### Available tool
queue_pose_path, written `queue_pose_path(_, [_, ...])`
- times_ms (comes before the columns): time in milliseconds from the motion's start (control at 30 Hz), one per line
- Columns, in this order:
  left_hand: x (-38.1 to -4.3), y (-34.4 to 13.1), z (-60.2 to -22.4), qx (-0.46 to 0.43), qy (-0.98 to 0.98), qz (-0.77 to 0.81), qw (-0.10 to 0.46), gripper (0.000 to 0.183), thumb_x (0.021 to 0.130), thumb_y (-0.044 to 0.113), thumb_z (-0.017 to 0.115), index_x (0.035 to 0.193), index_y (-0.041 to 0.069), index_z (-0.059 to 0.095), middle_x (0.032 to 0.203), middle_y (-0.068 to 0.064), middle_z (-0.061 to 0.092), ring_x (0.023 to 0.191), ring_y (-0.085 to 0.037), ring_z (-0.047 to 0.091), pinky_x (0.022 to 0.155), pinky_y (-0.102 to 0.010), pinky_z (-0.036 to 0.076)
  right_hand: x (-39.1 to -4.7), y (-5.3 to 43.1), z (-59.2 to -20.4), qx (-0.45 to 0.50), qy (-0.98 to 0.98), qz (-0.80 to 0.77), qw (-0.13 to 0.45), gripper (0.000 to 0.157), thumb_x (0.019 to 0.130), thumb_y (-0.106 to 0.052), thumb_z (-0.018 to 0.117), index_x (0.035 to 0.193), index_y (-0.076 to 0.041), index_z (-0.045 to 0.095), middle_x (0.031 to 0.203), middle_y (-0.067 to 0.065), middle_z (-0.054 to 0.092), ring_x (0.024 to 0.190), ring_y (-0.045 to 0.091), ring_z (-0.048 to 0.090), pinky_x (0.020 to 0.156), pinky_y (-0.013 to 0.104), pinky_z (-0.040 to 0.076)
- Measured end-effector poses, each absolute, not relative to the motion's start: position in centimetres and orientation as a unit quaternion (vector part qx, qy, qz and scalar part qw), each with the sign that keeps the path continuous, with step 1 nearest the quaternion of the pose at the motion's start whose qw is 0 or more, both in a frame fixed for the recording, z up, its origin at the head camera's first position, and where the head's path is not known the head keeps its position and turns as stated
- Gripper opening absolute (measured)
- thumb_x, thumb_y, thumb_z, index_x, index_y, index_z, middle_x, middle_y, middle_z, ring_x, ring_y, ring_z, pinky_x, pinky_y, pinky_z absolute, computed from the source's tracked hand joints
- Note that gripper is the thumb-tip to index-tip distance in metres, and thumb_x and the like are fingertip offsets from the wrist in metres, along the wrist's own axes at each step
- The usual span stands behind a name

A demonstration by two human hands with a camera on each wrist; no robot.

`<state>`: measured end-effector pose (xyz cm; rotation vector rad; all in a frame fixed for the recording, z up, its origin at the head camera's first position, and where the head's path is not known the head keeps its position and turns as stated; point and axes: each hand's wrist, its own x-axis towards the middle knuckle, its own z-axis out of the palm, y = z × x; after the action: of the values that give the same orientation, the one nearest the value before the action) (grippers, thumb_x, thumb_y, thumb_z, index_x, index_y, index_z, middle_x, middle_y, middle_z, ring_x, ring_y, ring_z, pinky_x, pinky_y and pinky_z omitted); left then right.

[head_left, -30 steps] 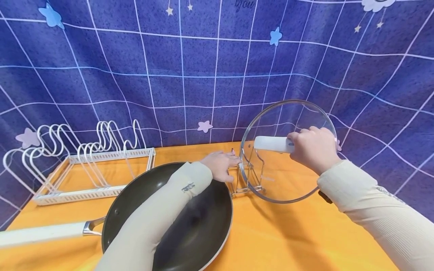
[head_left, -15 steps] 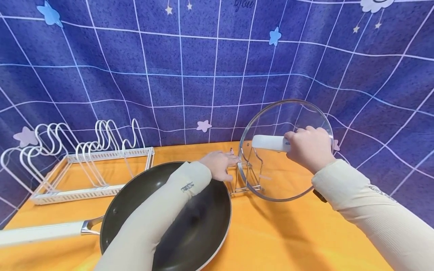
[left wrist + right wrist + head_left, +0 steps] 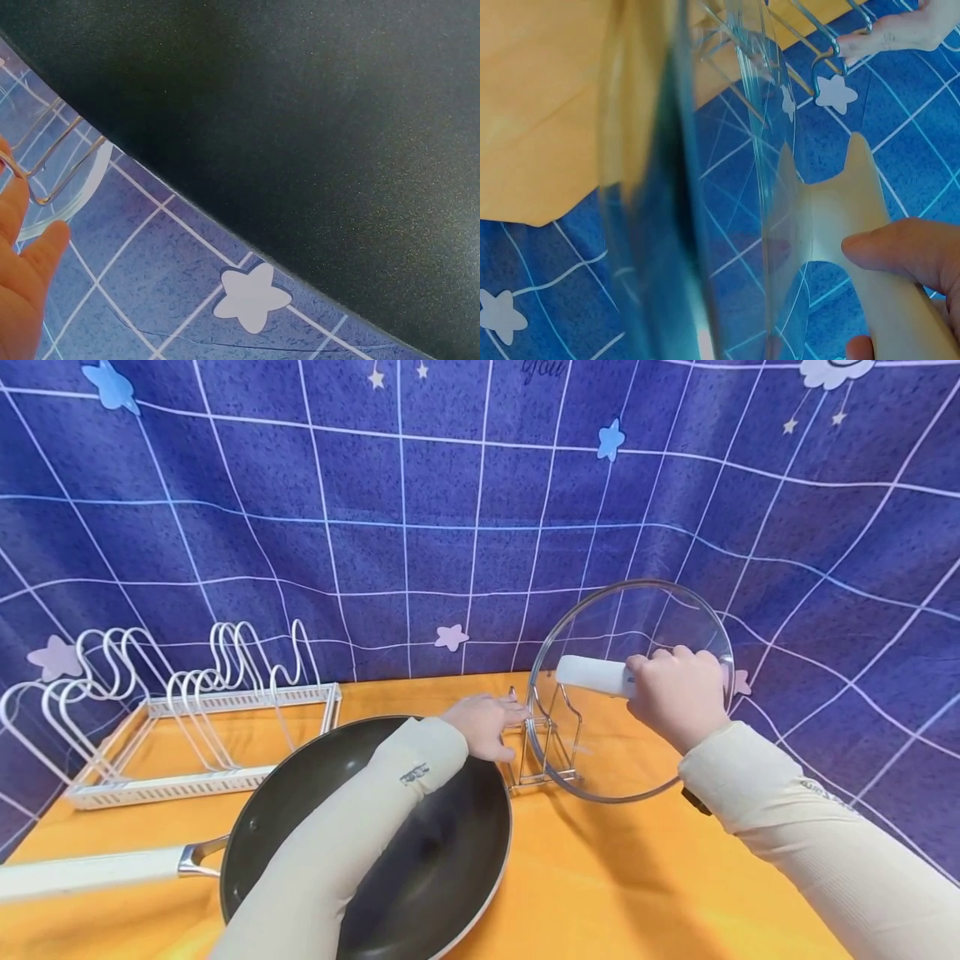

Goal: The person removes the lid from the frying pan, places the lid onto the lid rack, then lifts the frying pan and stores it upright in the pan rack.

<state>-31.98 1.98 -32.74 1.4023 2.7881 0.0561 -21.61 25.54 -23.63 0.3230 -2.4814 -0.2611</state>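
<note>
My right hand (image 3: 678, 697) grips the white handle (image 3: 844, 225) of a round glass pan lid (image 3: 637, 768). The lid stands on edge, its left rim inside a small silver wire rack (image 3: 551, 768) on the table. My left hand (image 3: 483, 727) reaches over the far rim of a frying pan, its fingertips touching the rack's left side. Its fingers (image 3: 11, 210) are extended and the thumb is apart from the wire. The dark frying pan (image 3: 435, 860), with a white handle (image 3: 90, 872), lies below my left forearm, which hides part of its inside.
A larger white rack (image 3: 172, 789) with several curved wire dividers stands at the back left. Orange cloth (image 3: 600, 893) covers the table. Behind it hangs a blue curtain (image 3: 442, 560) with a grid and stars.
My right hand has shifted slightly left and tilted the lid's handle a little. My left hand has stayed on the wire rack, and the pan has stayed in place.
</note>
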Motion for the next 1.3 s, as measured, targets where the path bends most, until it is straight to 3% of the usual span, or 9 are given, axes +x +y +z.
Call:
queue_pose_path(433, [-31.9, 1.9, -32.8, 0.444, 0.896, 0.017, 0.007, 0.069, 0.081, 0.037, 0.063, 0.143, 0.013, 0.045, 0.147, -0.002, 0.042, 0.139, -0.018, 0.031, 0.114, -0.041, 0.024, -22.0, 25.0, -24.6, 0.125, -0.921, -0.101, 0.354, 0.030, 0.056, -0.008, 0.081, 0.079, 0.001, 0.065, 0.064, 0.019, 0.061, 0.058, 0.037, 0.055, 0.046, 0.047, 0.041])
queue_pose_path(1000, [-32.3, 1.8, -33.0, 0.456, 0.890, 0.026, 0.000, 0.070, 0.080, 0.038, 0.063, 0.143, 0.013, 0.046, 0.147, -0.003, 0.042, 0.139, -0.019, 0.031, 0.113, -0.040, 0.026, -22.7, 24.1, -24.8, 0.095, -0.932, -0.101, 0.335, 0.030, 0.059, -0.009, 0.081, 0.081, 0.001, 0.064, 0.066, 0.019, 0.063, 0.061, 0.036, 0.056, 0.050, 0.048, 0.042])
queue_pose_path(1300, [-31.8, 2.1, -32.4, 0.451, 0.892, -0.035, -0.002, 0.070, 0.083, 0.041, 0.060, 0.145, 0.014, 0.043, 0.148, 0.000, 0.040, 0.141, -0.017, 0.028, 0.116, -0.043, 0.014, -22.4, 24.0, -25.6, 0.090, -0.927, -0.110, 0.347, 0.034, 0.059, -0.010, 0.082, 0.083, 0.003, 0.062, 0.068, 0.021, 0.062, 0.062, 0.038, 0.055, 0.051, 0.047, 0.043])
